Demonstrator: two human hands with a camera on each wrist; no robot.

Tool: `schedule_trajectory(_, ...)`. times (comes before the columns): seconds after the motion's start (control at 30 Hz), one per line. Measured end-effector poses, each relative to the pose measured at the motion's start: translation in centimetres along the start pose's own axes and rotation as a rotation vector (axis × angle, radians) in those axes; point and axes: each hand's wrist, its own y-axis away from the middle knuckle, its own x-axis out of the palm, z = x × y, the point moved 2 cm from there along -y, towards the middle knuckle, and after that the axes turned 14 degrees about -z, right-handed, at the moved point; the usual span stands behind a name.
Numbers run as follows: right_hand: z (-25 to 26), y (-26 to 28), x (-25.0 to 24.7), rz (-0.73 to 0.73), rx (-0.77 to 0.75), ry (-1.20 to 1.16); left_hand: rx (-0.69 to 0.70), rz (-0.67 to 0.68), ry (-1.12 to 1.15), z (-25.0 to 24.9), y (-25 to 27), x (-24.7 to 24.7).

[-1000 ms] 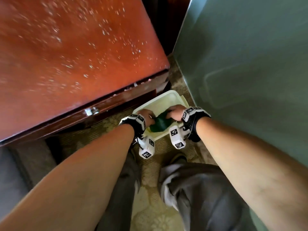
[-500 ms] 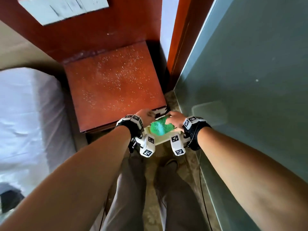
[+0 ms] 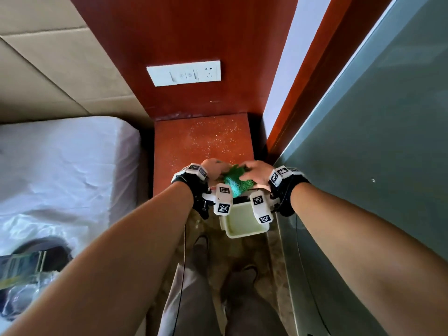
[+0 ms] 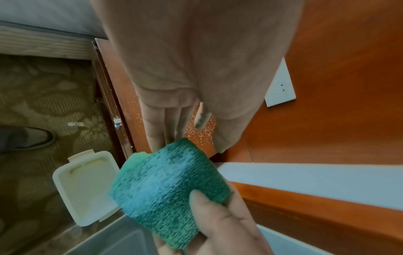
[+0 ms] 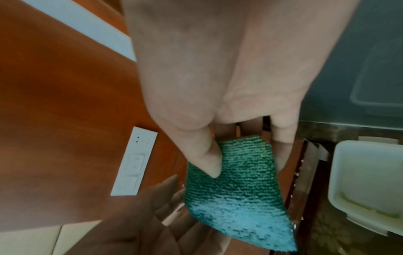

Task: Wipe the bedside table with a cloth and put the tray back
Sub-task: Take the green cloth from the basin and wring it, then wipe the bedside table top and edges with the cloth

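Head view, centre of the frame: both hands meet over the near edge of the bedside table [image 3: 203,141], whose red-brown top is strewn with pale crumbs, thickest toward its upper right. The right hand [image 3: 257,173] pinches the folded green cloth [image 3: 236,183], thumb on top and fingers underneath, as the right wrist view shows at centre. The left hand [image 3: 213,167] lies just beside it with straight, relaxed fingers that hold nothing; in the left wrist view its fingers [image 4: 161,124] reach toward the cloth's upper edge, but contact cannot be told. The tray [image 3: 242,224], a pale plastic dish, sits on the patterned carpet [image 3: 242,258] below the hands, against the grey-green wall panel on the right of the frame, well off the tabletop. A white switch plate [image 3: 184,73] is fixed to the red panel above the table, and a bed [image 3: 60,170] fills the left of the frame. By my reading, the cloth is in hand and wiping has not begun, since the crumbs lie undisturbed. The next move would call for pressing the cloth flat on the top and sweeping the crumbs across, perhaps toward the front edge; the tray returns only after that.
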Motion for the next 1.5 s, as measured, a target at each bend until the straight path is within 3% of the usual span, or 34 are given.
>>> schedule_trajectory(0.2, 4.0, -1.5, 1.8, -0.085, 0.0, 0.008, -0.056, 0.027, 0.144, 0.8, -0.8, -4.1)
schedule_trajectory(0.5, 10.2, -6.5, 4.1, 0.041, -0.029, 0.21, 0.053, 0.12, 0.006, 1.7, -6.6, -11.7)
schedule_trajectory(0.67, 13.8, -10.1, 5.6, 0.032, 0.046, 0.147, 0.054, 0.126, -0.046, 1.9, -10.7, -15.5)
schedule_trajectory(0.83, 16.0, -13.7, 7.2, 0.059, 0.1, 0.1, 0.167, 0.081, -0.161, 1.3, -14.6, -17.6)
schedule_trajectory(1.0, 16.0, -15.8, 7.1, -0.056, 0.078, 0.226, 0.214, 0.071, -0.212, 1.1, -17.8, -17.5)
schedule_trajectory(1.13, 14.7, -17.5, 5.7, -0.137, 0.158, 0.27, 0.256, 0.004, -0.315, 0.8, -20.4, -17.1)
schedule_trajectory(1.4, 8.7, -24.2, 2.6, -0.32, 0.38, -0.051, 0.206, -0.1, -0.501, 0.5, -27.2, -15.4)
schedule_trajectory(1.5, 6.8, -26.4, 1.5, -0.374, 0.427, -0.027, 0.177, -0.108, -0.587, 0.9, -29.1, -14.6)
